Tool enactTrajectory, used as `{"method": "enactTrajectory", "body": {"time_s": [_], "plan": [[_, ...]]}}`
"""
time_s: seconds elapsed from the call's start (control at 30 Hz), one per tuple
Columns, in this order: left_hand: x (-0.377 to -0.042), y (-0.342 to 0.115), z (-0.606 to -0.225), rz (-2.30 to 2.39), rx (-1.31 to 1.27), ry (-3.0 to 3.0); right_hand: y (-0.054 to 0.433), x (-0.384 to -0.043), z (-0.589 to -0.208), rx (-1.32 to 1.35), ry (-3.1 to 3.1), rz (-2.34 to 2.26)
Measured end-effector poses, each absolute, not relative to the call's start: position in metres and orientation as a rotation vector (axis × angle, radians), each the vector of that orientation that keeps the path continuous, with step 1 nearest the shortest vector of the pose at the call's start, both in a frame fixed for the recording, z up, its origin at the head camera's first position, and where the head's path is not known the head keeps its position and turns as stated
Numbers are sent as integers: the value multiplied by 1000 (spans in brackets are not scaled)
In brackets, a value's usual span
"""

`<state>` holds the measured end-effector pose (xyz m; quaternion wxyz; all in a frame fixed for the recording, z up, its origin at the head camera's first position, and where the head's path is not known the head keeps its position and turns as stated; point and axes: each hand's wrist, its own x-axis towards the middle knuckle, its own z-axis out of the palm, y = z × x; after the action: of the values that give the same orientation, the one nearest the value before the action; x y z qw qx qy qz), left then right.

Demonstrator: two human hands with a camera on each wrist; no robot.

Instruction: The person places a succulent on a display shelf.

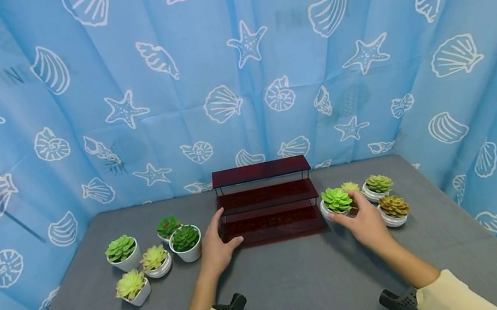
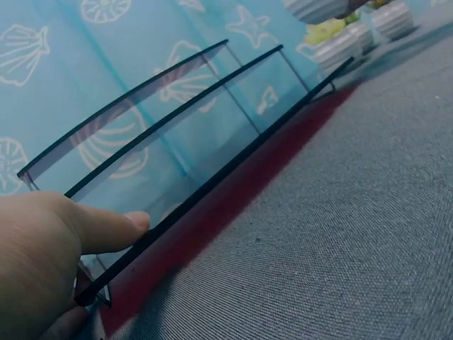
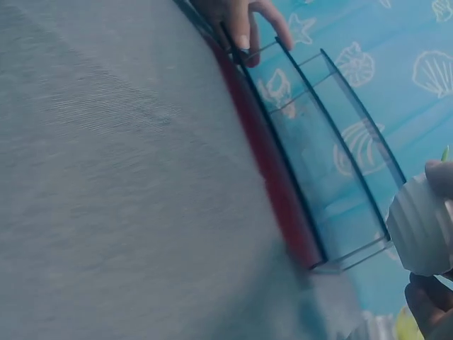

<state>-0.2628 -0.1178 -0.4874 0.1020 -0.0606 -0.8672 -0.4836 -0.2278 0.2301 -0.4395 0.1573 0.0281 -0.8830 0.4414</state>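
A three-tier dark red, see-through display stand [image 1: 266,196] stands at the back of the table. My left hand [image 1: 217,249] grips its left end; in the left wrist view the thumb [image 2: 134,221] lies at the front edge of a tier, with other fingers partly hidden beyond the end. My right hand [image 1: 365,220] pinches a white ribbed pot [image 3: 421,227] holding a bright green succulent [image 1: 336,199], near the stand's right end. In the right wrist view, thumb and fingers are on opposite sides of that pot.
Right of the stand are a yellow-green succulent [image 1: 350,186], a green one [image 1: 378,184] and an orange-brown one [image 1: 393,206]. Several potted succulents, one dark green [image 1: 185,238] and one pale [image 1: 131,284], stand at left. A blue shell-print curtain [image 1: 233,69] hangs behind the grey tabletop [image 1: 302,289].
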Motion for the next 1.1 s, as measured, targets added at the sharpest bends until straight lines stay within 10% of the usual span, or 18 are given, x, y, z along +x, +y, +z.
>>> {"method": "enactTrajectory", "body": {"time_s": [1.1], "plan": [[-263,-120,-491,-1440,-211,-2572,187,-347,-373,21,-2515,1347]]}}
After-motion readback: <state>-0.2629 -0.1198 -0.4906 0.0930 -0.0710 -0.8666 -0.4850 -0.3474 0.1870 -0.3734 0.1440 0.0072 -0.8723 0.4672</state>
